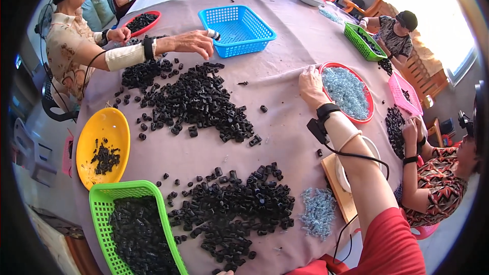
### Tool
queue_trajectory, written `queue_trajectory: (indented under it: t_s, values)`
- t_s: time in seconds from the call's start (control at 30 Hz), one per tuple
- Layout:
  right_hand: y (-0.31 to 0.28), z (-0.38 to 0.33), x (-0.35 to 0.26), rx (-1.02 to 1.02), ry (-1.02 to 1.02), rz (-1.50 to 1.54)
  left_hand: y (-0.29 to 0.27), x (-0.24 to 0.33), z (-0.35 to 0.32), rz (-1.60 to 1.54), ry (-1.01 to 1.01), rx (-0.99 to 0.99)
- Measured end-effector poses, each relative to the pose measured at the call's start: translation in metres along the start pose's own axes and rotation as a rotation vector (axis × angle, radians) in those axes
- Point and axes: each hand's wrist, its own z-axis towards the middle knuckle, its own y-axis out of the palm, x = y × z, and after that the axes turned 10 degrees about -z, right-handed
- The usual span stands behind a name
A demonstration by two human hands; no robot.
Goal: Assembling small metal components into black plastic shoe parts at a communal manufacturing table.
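Red-rimmed bowl [372, 106]: on the table's right half, filled with silvery-blue springs [346, 93].
Right hand [311, 86]: at the bowl's left rim, arm reaching far out; fingers bent, tips hidden, so whether they clasp the rim cannot be told.
Direction from grip: bowl lies immediately to the hand's right.
Long axis: oval as seen, running from upper left to lower right.
Nearer hand: right, by a wide margin.
Left hand [225, 273]: a sliver at the lower edge, seemingly its fingers; grip cannot be told.
Loose spring pile [318, 213]: near side, beside a wooden board [340, 188].
Black parts, near heap [234, 203]: left of the loose springs.
Green basket [165, 209]: left of that heap, holding similar black pieces.
Blue basket [265, 33]: far side, a co-worker's hand [193, 43] at its left.
Brands, labels, writing: none legible on bowl, baskets or parts.
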Motion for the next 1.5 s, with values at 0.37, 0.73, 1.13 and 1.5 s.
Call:
queue_trajectory:
  t_s: [0.37,0.73,1.13,1.5]
  values:
    - [0.03,-0.002,-0.007,-0.018,0.057,-0.018,0.0,0.002,0.001,0.006,-0.01,-0.019]
    - [-0.037,0.003,0.006,-0.107,-0.135,0.62,-0.004,0.004,0.0,0.024,-0.038,-0.018]
    - [-0.015,0.007,-0.024,-0.314,0.114,0.242,-0.004,0.004,0.002,0.026,-0.047,-0.061]
    - [-0.015,0.001,-0.023,-0.283,0.051,0.602,-0.003,0.0,0.002,-0.007,-0.012,-0.056]
